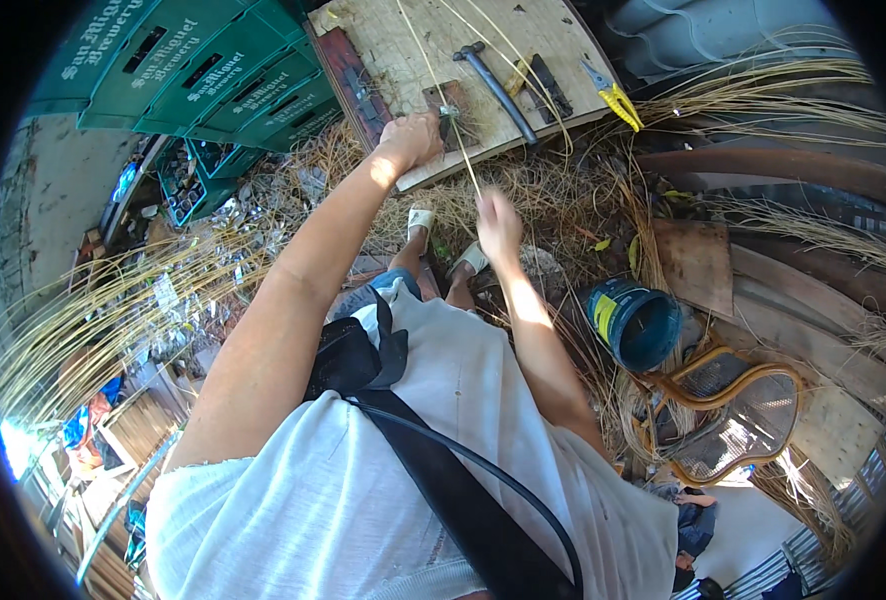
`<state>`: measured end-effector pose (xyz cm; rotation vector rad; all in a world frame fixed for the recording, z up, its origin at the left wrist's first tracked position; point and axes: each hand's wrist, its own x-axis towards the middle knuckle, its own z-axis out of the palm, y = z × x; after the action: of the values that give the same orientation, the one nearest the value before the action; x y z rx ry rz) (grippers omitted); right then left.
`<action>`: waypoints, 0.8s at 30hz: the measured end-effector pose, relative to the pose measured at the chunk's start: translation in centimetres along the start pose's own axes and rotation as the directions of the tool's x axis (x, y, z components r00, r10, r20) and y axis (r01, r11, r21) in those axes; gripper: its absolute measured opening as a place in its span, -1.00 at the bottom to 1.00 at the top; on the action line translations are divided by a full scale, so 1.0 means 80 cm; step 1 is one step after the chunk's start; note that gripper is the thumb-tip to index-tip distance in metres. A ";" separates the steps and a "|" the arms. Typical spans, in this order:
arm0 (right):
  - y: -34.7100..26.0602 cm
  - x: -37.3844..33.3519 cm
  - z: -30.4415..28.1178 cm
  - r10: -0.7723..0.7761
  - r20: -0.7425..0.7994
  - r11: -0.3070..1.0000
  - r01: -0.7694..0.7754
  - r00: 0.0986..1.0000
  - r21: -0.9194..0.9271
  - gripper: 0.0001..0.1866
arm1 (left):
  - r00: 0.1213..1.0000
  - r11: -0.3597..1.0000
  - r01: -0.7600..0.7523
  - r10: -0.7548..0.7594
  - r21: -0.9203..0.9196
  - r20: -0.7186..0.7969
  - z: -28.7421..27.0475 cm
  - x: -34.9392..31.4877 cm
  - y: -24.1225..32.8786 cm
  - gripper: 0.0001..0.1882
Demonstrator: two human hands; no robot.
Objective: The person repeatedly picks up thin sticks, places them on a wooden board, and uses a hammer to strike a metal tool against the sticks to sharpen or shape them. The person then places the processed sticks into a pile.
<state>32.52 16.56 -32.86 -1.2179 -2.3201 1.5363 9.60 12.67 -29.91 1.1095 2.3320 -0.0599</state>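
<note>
A long, thin rattan strip [469,172] runs from the top edge across the wooden bench [408,50] down toward me. My right hand [500,225], slightly blurred, is closed round its near end, off the bench's front edge. At that edge my left hand [413,139] is curled beside a small metal piece [449,111] on a dark block, where the strip passes. What its fingers hold is hidden. To the right lie a hammer [495,92], a dark flat block [550,87] and pliers with yellow handles [614,98]. A reddish wooden piece [351,85] lies along the bench's left side.
Green crates [203,75] are stacked at the far left. Loose rattan strips [113,300] spread at left and right, with shavings underfoot. A dark blue bucket [648,330] and a rattan frame with woven mesh [738,415] sit at my right, near curved planks [793,165].
</note>
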 end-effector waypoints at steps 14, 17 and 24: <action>0.189 -0.248 -0.135 0.231 0.243 0.532 0.087 0.942 -0.842 -0.65 | 1.000 0.996 0.015 -0.014 -0.089 0.009 -0.001 -0.004 -0.006 -0.60; 0.028 -0.021 -0.046 0.069 0.093 0.972 -0.046 0.993 -0.231 -0.54 | 1.000 0.999 -0.026 0.025 -0.020 -0.008 -0.007 0.007 0.013 -0.59; -0.008 -0.010 0.008 -0.027 -0.096 0.999 0.031 0.995 0.042 -0.72 | 1.000 0.999 0.001 -0.001 -0.049 0.001 -0.007 0.005 -0.003 -0.61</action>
<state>32.40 15.42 -32.42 -1.2139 -2.2240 1.4773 8.96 12.94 -29.67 1.0846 2.3208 -0.0038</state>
